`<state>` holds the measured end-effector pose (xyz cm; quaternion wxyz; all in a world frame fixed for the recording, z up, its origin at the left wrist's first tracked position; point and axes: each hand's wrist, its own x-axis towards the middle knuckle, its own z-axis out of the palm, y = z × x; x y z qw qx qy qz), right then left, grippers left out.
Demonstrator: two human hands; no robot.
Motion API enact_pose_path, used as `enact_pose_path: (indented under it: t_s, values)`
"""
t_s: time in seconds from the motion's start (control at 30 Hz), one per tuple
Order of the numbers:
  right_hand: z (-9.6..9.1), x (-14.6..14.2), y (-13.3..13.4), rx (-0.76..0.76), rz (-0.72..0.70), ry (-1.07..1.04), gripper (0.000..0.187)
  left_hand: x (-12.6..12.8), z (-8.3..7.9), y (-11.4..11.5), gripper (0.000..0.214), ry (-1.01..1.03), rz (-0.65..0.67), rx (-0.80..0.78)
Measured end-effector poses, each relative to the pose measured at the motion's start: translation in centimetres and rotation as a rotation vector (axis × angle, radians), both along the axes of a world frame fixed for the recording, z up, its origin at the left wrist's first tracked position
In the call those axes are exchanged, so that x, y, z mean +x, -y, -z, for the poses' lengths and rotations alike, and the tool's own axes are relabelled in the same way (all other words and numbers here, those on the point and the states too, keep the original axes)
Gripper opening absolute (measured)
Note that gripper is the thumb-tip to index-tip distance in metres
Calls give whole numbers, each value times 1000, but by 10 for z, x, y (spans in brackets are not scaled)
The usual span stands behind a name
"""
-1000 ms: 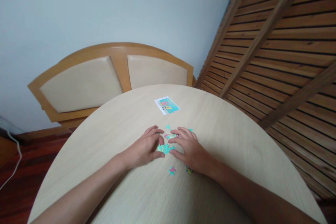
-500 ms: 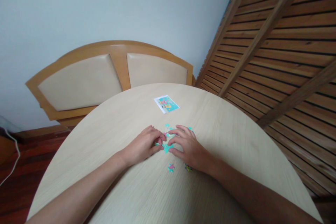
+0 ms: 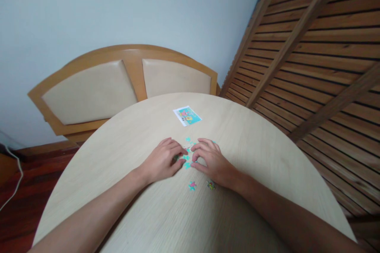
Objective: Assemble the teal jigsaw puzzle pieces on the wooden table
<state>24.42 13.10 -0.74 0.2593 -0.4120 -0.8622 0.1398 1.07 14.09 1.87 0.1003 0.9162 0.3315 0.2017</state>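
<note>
Several small turquoise jigsaw puzzle pieces (image 3: 187, 165) lie on the round table between my two hands. My left hand (image 3: 162, 159) rests at their left, fingers curved and thumb apart from the index finger, with turquoise bits partly hidden beneath it. From the right, my right hand (image 3: 214, 163) arches over the table, its thumb and index fingertips apart beside the pieces. Neither hand shows a piece gripped. Nearer to me lie a pink and turquoise puzzle piece (image 3: 192, 185) and a darker piece with yellow (image 3: 211, 185). More turquoise shows behind my right fingers.
Farther back on the table (image 3: 142, 126) lies a printed picture card (image 3: 187, 116) with pink and yellow cartoon figures. A wooden headboard (image 3: 135, 75) with cream panels stands behind the table. Wooden slats (image 3: 320, 67) rise at the right.
My left thumb has shifted slightly away from me, and my right fingers have moved a little. The turquoise pieces between my hands are more exposed. The camera view has shifted slightly.
</note>
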Motion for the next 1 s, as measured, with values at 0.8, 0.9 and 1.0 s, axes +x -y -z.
enact_pose_path:
  t_s: [0.8, 0.9, 1.0]
  values:
    - [-24, 35, -16, -143, 49, 50, 25, -1, 2, 1, 12, -23, 28, 6]
    - [-24, 31, -15, -156, -64, -42, 23, 8, 9, 6, 40, 3, 49, 50]
    - [-27, 36, -16, -154, -151, -84, 26, 13, 14, 9, 43, -38, 60, 53]
